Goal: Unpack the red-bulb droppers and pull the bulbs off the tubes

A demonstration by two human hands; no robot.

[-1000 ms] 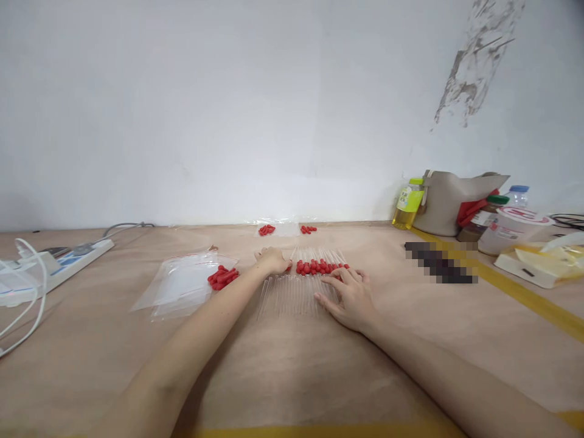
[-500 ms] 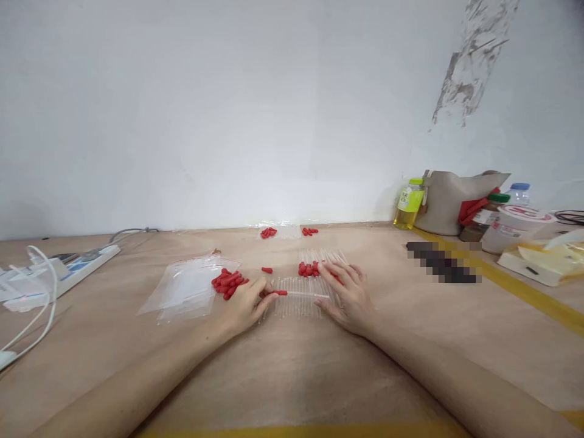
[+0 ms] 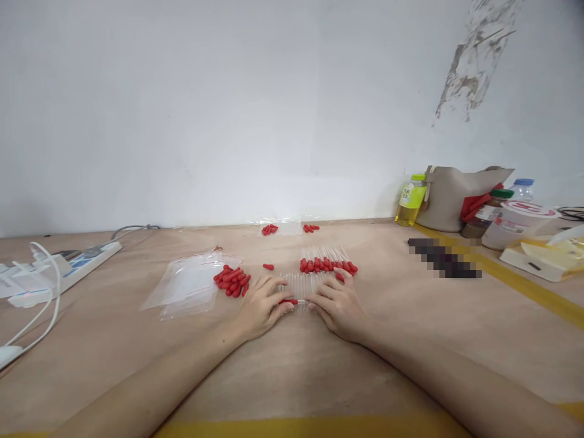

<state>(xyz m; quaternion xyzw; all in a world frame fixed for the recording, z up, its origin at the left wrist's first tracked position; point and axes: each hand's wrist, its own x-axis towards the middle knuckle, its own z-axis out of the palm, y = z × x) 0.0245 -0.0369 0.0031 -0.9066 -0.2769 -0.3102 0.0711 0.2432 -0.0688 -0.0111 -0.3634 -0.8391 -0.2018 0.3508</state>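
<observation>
My left hand (image 3: 265, 305) is closed on a red rubber dropper bulb (image 3: 288, 301), pinched between thumb and fingers. My right hand (image 3: 336, 304) grips a thin clear dropper tube (image 3: 302, 302) whose end meets the bulb; how far it sits inside is hidden. Under and behind the fingers lies a row of clear tubes (image 3: 298, 283). Beyond them, droppers with red bulbs (image 3: 319, 265) lie side by side, tubes pointing to the wall. A pile of loose red bulbs (image 3: 232, 281) rests left of my left hand, and a single bulb (image 3: 268, 266) lies behind it.
Clear plastic bags (image 3: 187, 283) lie left of the pile. Farther left is a power strip (image 3: 91, 264) with white cables. More red bulbs (image 3: 269, 229) sit on plastic by the wall. At right stand a yellow-green bottle (image 3: 410, 201), a grey bag (image 3: 442, 201) and a tub (image 3: 520, 228).
Both hands have come closer together over the tubes, the right one moving down and uncovering the row of red-bulbed droppers. The bulb and tube have shifted slightly right and nearer.
</observation>
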